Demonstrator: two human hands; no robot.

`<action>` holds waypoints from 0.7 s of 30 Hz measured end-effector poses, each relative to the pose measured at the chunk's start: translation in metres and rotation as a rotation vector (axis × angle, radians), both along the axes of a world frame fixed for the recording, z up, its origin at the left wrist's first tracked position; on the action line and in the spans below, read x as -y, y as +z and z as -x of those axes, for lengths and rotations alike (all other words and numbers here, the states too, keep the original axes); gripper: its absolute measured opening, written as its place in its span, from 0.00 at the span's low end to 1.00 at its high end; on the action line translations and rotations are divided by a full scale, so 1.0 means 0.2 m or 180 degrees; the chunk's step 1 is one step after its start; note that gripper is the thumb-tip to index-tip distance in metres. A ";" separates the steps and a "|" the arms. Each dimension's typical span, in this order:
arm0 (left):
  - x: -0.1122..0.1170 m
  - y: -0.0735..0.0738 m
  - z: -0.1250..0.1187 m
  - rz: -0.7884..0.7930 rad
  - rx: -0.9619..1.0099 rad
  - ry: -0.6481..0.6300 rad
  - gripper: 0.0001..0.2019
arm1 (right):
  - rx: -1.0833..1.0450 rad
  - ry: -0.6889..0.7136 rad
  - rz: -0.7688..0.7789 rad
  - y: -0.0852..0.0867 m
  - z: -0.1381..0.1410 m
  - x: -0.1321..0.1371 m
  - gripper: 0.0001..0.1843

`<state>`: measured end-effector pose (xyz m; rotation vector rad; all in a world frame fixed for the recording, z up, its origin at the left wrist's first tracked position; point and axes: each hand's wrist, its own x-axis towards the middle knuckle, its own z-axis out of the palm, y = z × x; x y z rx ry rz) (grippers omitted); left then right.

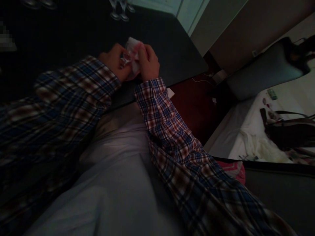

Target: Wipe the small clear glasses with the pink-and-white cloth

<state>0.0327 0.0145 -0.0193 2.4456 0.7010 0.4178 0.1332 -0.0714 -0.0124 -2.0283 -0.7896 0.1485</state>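
Above the dark tabletop point(162, 39), both my hands are close together around a white and pink cloth point(134, 44). My left hand point(113, 60) has its fingers curled around a clear, shiny glass piece point(125, 59), perhaps part of a drinking glass; most of it is hidden by the fingers and cloth. Pinched in my right hand point(150, 62) is the cloth, which presses against the glass piece. Plaid sleeves cover both forearms. The picture is dim, so fine detail between the fingers is lost.
Several stemmed glasses point(120, 13) stand at the far side of the table. To the right lies a white-covered bed point(238, 137) with a dark bag point(287, 131) on it. A small white box point(220, 76) and a thin cable are near the reddish floor point(189, 101).
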 end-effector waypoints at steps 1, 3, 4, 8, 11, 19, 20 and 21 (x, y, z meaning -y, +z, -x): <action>0.01 0.00 0.00 -0.0026 0.0043 0.0010 0.20 | -0.0010 0.0010 0.0017 0.00 0.00 0.00 0.14; 0.02 0.00 0.01 -0.0072 0.0104 0.0032 0.20 | -0.0039 0.0038 0.0036 0.00 -0.01 0.00 0.12; 0.02 0.00 0.01 -0.0082 0.0119 0.0037 0.20 | -0.0073 0.0051 0.0048 0.00 -0.01 0.00 0.12; 0.03 0.00 0.01 -0.0137 0.0209 0.0007 0.19 | -0.0057 0.0053 0.0142 0.01 -0.01 0.00 0.12; 0.02 0.01 0.02 -0.0064 0.0127 -0.0011 0.19 | 0.0058 0.0034 0.0172 0.01 0.00 0.01 0.12; 0.02 0.01 0.01 0.0005 0.0068 -0.0082 0.21 | 0.0232 -0.0078 -0.0156 -0.05 -0.03 -0.02 0.15; 0.01 0.01 0.00 0.0012 0.0029 -0.0115 0.21 | 0.0251 -0.0117 -0.0149 -0.06 -0.03 -0.03 0.15; 0.00 0.01 0.00 0.0025 0.0004 -0.0136 0.22 | 0.0270 -0.0139 -0.0142 -0.07 -0.04 -0.04 0.14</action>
